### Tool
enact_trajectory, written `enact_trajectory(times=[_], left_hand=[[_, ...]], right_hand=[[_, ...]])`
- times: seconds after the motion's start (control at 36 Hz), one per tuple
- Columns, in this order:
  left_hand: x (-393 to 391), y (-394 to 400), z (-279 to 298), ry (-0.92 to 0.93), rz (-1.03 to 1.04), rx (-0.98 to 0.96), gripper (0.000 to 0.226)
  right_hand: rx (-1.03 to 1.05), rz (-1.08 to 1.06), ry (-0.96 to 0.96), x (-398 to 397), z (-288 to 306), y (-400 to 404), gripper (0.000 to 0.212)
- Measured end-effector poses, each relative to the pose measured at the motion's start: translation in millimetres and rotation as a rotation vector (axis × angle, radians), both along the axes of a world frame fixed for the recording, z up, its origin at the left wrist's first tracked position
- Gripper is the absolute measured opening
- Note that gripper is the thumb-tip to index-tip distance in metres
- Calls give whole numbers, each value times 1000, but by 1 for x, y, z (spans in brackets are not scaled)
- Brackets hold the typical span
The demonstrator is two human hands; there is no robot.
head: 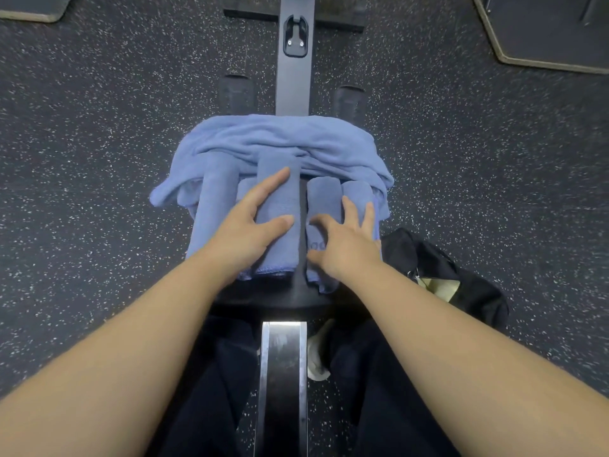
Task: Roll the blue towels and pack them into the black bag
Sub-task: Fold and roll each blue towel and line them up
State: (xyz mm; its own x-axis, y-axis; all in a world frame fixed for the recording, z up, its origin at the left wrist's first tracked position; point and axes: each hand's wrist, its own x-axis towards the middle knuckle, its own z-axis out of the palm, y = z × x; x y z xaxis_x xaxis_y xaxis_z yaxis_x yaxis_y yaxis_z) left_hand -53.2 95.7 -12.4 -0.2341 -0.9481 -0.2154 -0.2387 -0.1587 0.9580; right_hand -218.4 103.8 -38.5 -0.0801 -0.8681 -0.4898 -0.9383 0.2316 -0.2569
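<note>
Blue rolled towels point(214, 199) lie side by side on the counter point(273, 296), long ways pointing away. Left hand point(252, 219) rests spread on the middle roll; right hand point(342, 240) grips another roll, nearer the black bag point(461, 275) on the floor point(99, 159) by the counter's right edge.

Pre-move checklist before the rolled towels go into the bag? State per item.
1. Left hand on a rolled towel: ok, fingers straight on top.
2. Right hand on the right-side rolls: ok, touching; a firm grip cannot tell.
3. All towels rolled: not ok, unrolled towel bunched behind the rolls.
4. Black bag within reach: ok, on the floor beside the right forearm.
5. Bag opening clear: cannot tell.
</note>
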Motion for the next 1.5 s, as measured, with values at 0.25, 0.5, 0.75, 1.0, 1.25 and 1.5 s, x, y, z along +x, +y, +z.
enact_trajectory(times=[0.25,0.5,0.75,1.0,1.25,1.5], left_hand=[[-13,-15,-15,101,48,139,67],[-28,-20,-18,414,120,365,72],[-36,-23,-12,669,102,404,68],[-40,-18,-21,593,93,418,58],[-39,-21,-31,150,93,193,61],[-41,-23,-38,-85,86,-67,55]], right_hand=[[4,33,-121,-16,-4,-1,48],[-16,-163,-355,-20,-12,-10,50],[-35,-283,-504,-19,-1,-9,49],[-39,-287,-526,-20,1,-6,53],[-43,-267,-522,-22,-4,-9,55],[-154,8,-392,-25,-21,-12,74]])
